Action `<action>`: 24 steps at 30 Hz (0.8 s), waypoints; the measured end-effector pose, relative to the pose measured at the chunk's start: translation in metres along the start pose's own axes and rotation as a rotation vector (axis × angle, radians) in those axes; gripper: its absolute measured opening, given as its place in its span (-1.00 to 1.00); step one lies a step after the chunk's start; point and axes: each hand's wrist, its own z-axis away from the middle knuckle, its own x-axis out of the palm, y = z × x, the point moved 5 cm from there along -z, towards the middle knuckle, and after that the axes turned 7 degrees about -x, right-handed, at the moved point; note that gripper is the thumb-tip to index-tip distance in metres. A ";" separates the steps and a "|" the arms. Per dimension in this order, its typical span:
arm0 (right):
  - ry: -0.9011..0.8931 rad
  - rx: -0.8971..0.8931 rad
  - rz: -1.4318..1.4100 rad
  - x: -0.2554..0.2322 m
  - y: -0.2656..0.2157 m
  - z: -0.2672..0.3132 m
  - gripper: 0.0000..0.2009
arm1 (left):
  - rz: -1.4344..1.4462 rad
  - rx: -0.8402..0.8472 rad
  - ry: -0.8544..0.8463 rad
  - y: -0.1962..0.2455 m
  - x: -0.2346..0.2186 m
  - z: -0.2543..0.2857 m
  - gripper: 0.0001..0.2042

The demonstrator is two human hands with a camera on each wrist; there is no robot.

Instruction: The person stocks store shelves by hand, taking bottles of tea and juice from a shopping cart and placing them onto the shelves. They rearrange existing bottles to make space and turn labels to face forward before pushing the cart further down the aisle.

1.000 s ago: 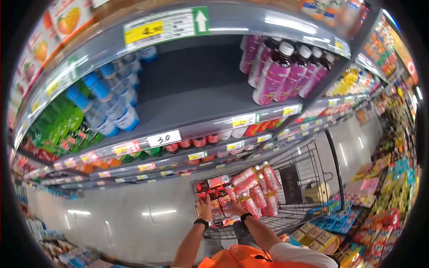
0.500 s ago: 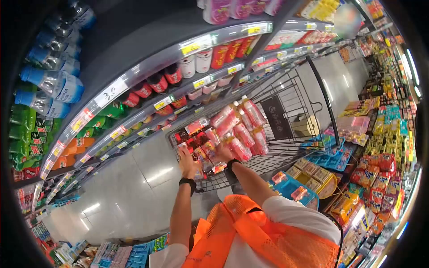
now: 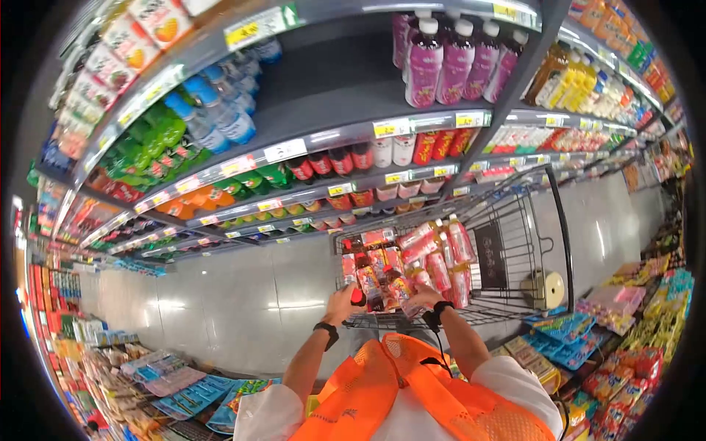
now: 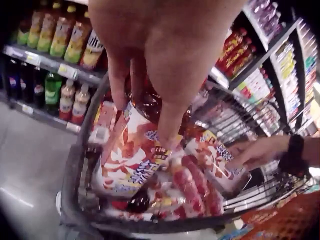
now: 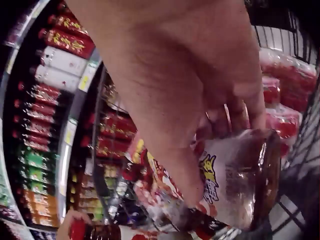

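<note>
A wire shopping cart point(image 3: 515, 312) holds rows of dark iced tea bottles point(image 3: 377, 257) with red and white labels, beside pink-red drink bottles point(image 3: 439, 268). Over the cart's near left corner, my left hand point(image 3: 340, 304) grips an iced tea bottle by its upper part, its red cap point(image 3: 358, 297) showing. In the left wrist view the fingers of my left hand point(image 4: 170, 55) reach down round that bottle point(image 4: 127, 152). My right hand point(image 3: 424, 298) grips a second iced tea bottle point(image 3: 398, 285), tilted over the load. The right wrist view shows the thumb across this bottle's label point(image 5: 240, 175).
Ahead, a drinks shelf point(image 3: 323, 140) carries purple bottles point(image 3: 457, 66), blue-capped water bottles point(image 3: 213, 121) and rows of cans. Packaged goods point(image 3: 625, 367) are stacked at the right, and blue trays point(image 3: 195, 397) stand behind on the left. Grey floor point(image 3: 243, 287) lies left of the cart.
Both hands have drawn back from among the packed bottles toward my body, each now with an iced tea bottle. The head view swung right and down, then back up to the shelf.
</note>
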 end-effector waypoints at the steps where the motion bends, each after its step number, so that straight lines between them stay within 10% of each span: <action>1: 0.032 0.005 0.026 -0.013 -0.001 0.005 -0.22 | 0.009 -0.022 0.015 0.012 -0.026 0.006 -0.13; 4: 0.104 -0.215 0.026 -0.042 0.021 -0.053 -0.15 | 0.089 0.010 0.178 0.053 -0.116 0.009 -0.23; 11: -0.102 -0.710 -0.303 -0.165 -0.239 0.030 -0.32 | -0.141 0.404 0.853 0.205 -0.379 0.037 -0.35; 17: -0.017 -1.031 -0.661 -0.198 -0.397 0.081 -0.42 | -0.128 0.464 0.951 0.253 -0.488 -0.015 -0.30; 24: 0.828 -1.332 -0.172 -0.244 -0.495 0.075 -0.49 | -0.202 0.366 0.980 0.207 -0.535 -0.141 -0.20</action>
